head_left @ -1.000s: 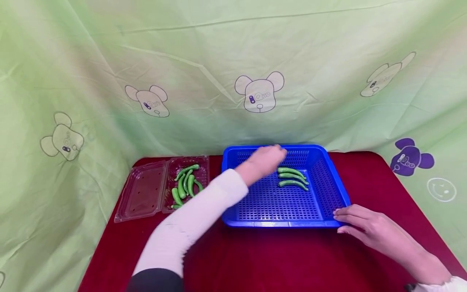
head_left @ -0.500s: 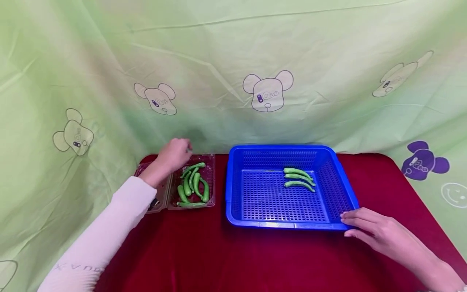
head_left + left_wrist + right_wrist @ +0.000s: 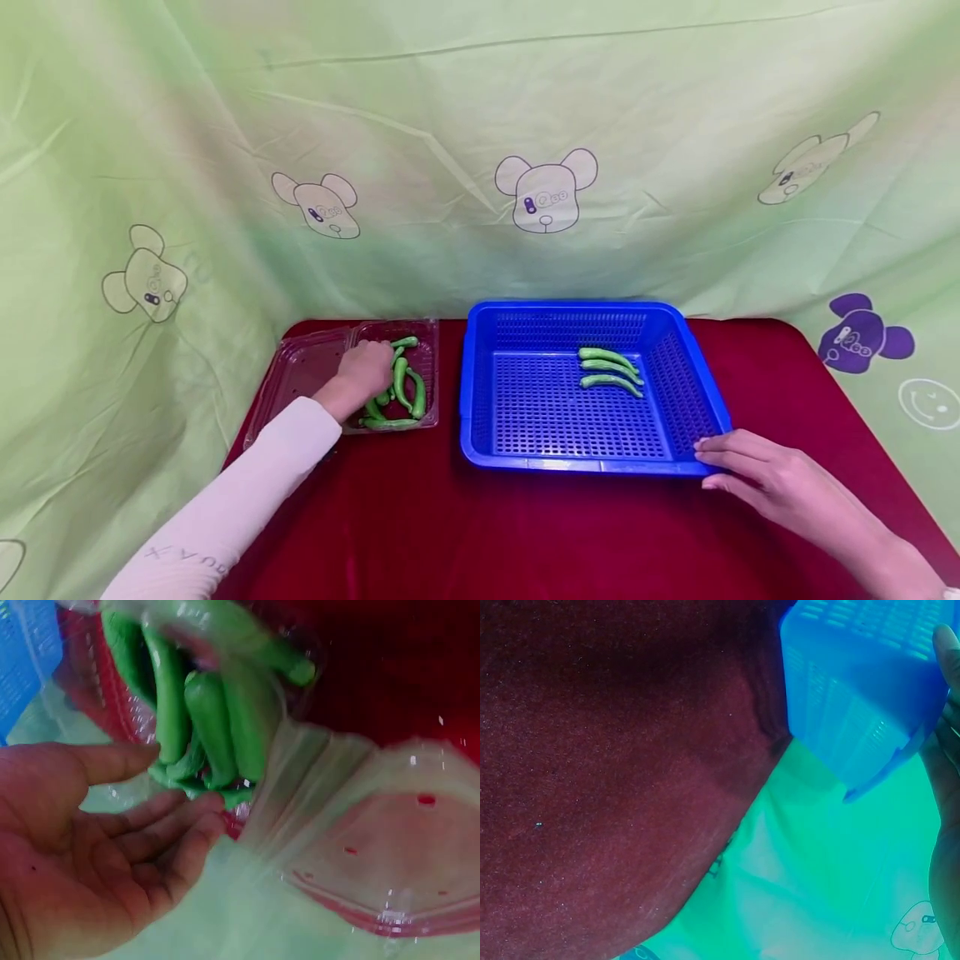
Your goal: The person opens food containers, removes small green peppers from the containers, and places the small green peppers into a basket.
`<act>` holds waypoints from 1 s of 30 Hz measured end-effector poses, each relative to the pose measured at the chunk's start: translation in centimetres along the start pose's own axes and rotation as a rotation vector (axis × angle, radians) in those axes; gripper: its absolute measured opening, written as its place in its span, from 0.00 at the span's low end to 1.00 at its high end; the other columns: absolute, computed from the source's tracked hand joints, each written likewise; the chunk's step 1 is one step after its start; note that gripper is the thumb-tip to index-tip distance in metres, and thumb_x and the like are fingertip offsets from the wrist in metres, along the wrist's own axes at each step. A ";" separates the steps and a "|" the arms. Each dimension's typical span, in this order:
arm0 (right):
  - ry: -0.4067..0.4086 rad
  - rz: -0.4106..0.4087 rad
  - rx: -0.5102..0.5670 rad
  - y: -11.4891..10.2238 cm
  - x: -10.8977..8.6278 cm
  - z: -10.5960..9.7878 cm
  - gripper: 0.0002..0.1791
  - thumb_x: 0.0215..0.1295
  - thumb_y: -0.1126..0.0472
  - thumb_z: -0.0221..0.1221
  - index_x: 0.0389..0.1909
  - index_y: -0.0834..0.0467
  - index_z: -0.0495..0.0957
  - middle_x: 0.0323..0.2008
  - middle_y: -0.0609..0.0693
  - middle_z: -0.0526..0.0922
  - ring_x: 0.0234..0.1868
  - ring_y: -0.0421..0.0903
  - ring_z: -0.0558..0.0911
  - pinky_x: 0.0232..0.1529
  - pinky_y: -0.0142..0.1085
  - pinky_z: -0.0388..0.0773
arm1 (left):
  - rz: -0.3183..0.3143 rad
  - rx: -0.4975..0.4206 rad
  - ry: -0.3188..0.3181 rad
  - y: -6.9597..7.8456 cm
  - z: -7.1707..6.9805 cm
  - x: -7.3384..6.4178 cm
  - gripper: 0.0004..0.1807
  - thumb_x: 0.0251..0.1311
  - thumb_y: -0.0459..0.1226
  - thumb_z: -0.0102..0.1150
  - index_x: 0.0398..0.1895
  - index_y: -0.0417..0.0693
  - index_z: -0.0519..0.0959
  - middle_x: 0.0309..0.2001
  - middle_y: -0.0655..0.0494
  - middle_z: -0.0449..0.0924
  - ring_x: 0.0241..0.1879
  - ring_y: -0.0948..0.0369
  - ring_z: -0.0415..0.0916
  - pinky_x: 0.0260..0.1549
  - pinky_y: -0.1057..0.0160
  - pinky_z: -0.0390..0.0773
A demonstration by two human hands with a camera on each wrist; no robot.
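My left hand is over the left part of a clear plastic clamshell box holding several green chili peppers. In the left wrist view, the thumb and loosely bent fingers of that hand stand apart, fingertips right at the ends of the peppers, with nothing between them. My right hand holds the near right corner of a blue plastic basket, fingers over the rim and thumb outside. Three green chili peppers lie side by side on the basket floor, right of its middle.
The box's hinged lid lies folded open on the left. A dark red cloth covers the table. Green curtain with mouse-head prints hangs close behind the basket and along both sides.
My left hand has left the basket, passed above the box's back edge, and come down over its peppers. The right hand stays on the basket corner; the three peppers there have not moved.
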State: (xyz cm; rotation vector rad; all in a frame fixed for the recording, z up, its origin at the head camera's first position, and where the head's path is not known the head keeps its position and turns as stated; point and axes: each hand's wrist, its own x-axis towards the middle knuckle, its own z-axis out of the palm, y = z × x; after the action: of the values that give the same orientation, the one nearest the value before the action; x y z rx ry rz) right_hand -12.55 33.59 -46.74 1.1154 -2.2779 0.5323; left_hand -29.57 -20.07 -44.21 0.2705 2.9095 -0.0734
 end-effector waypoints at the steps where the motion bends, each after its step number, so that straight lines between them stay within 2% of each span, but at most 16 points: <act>1: 0.000 0.002 -0.002 0.0 0.0 0.0 0.28 0.76 0.37 0.49 0.40 0.53 0.89 0.42 0.48 0.88 0.54 0.30 0.79 0.65 0.13 0.62 | -0.008 0.001 -0.003 0.1 0.3 0.0 0.16 0.70 0.32 0.50 0.54 0.30 0.77 0.50 0.33 0.83 0.51 0.39 0.80 0.42 0.43 0.85; 5: -0.002 0.007 -0.003 0.0 0.1 0.0 0.28 0.76 0.37 0.49 0.40 0.53 0.89 0.42 0.48 0.88 0.55 0.30 0.78 0.65 0.13 0.61 | -0.041 -0.048 0.002 0.6 1.0 0.1 0.17 0.70 0.32 0.50 0.56 0.26 0.74 0.49 0.32 0.83 0.48 0.40 0.81 0.39 0.47 0.85; 9: -0.005 0.003 0.002 0.0 0.0 0.0 0.27 0.76 0.37 0.50 0.40 0.53 0.89 0.42 0.48 0.88 0.55 0.30 0.78 0.66 0.13 0.62 | -0.061 -0.120 0.030 0.6 1.3 0.2 0.20 0.70 0.30 0.49 0.59 0.23 0.71 0.47 0.30 0.83 0.33 0.45 0.83 0.26 0.53 0.82; 12: -0.006 0.002 0.005 0.0 0.0 0.1 0.27 0.75 0.37 0.50 0.41 0.53 0.89 0.42 0.48 0.88 0.55 0.30 0.79 0.66 0.13 0.62 | -0.058 -0.138 0.058 0.5 1.6 0.4 0.20 0.70 0.30 0.48 0.59 0.20 0.70 0.45 0.30 0.83 0.27 0.49 0.81 0.22 0.56 0.80; 16: -0.004 0.004 0.009 0.1 -0.1 0.1 0.27 0.75 0.37 0.50 0.41 0.53 0.89 0.41 0.48 0.88 0.55 0.31 0.79 0.66 0.13 0.62 | -0.064 -0.158 0.070 0.2 1.9 0.9 0.20 0.71 0.30 0.48 0.59 0.19 0.68 0.40 0.32 0.82 0.30 0.46 0.83 0.26 0.54 0.82; 22: -0.007 0.012 0.014 0.1 -0.1 0.2 0.27 0.75 0.37 0.50 0.41 0.52 0.89 0.42 0.48 0.88 0.55 0.30 0.78 0.65 0.13 0.62 | -0.128 -0.257 0.003 0.1 1.8 1.4 0.17 0.71 0.31 0.48 0.55 0.23 0.68 0.37 0.35 0.81 0.34 0.45 0.83 0.30 0.53 0.83; 26: -0.008 0.017 0.009 0.1 -0.2 0.1 0.27 0.75 0.36 0.50 0.41 0.52 0.89 0.42 0.48 0.88 0.55 0.29 0.78 0.65 0.13 0.62 | -0.156 -0.289 -0.032 0.2 1.7 1.4 0.19 0.68 0.30 0.49 0.57 0.23 0.67 0.40 0.34 0.81 0.35 0.47 0.81 0.31 0.54 0.81; 30: -0.007 0.015 0.012 0.1 -0.1 0.1 0.27 0.75 0.37 0.50 0.41 0.53 0.89 0.42 0.48 0.88 0.55 0.29 0.78 0.65 0.13 0.62 | -0.152 -0.306 -0.037 0.2 1.7 1.4 0.22 0.66 0.28 0.50 0.60 0.21 0.67 0.45 0.32 0.81 0.35 0.48 0.80 0.31 0.55 0.81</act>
State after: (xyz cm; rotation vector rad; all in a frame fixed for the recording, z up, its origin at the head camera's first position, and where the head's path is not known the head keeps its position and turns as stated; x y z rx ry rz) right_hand -12.56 33.64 -46.94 1.1081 -2.2937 0.5492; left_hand -30.51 -19.75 -46.21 -0.0031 2.8449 0.3353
